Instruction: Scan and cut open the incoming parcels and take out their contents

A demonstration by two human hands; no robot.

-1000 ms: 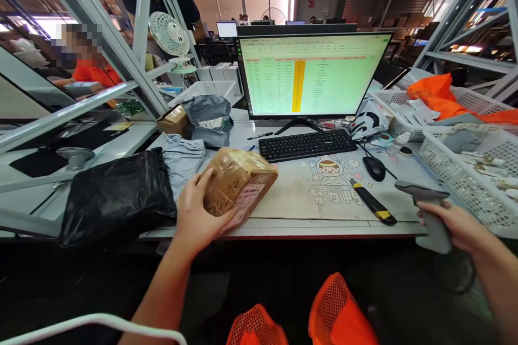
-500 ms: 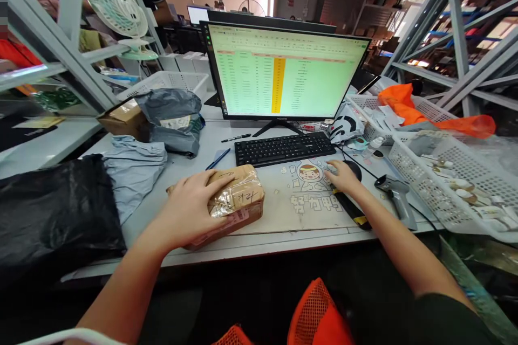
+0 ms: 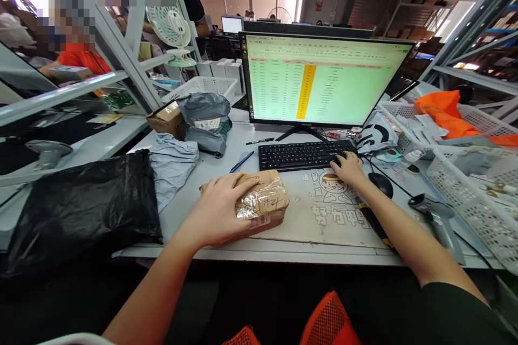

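My left hand (image 3: pixel 220 207) lies over a small brown cardboard box (image 3: pixel 265 197), thumb and fingers spread around its top and sides. Clear tape and dark handwriting cover the box, which rests at the front of the desk. My right hand (image 3: pixel 348 168) is at the right end of a black keyboard (image 3: pixel 297 156), fingers apart over the keys and holding nothing. Beneath my right forearm lies a black-and-yellow tool handle (image 3: pixel 374 221), partly covered. A black mouse (image 3: pixel 381 185) sits just right of that hand. Behind the keyboard, a monitor (image 3: pixel 340 86) displays a spreadsheet with an orange column.
To the left are a black plastic parcel (image 3: pixel 89 210), a pale grey bag (image 3: pixel 172 164) and a dark grey parcel (image 3: pixel 206 118). A barcode scanner (image 3: pixel 437 221) and a white basket (image 3: pixel 465 194) stand on the right. Metal shelf posts flank the desk; a person in orange is at far left.
My right hand has moved from the mat beside the mouse up to the keyboard's right end. My left hand stays on the box. The view has turned left.
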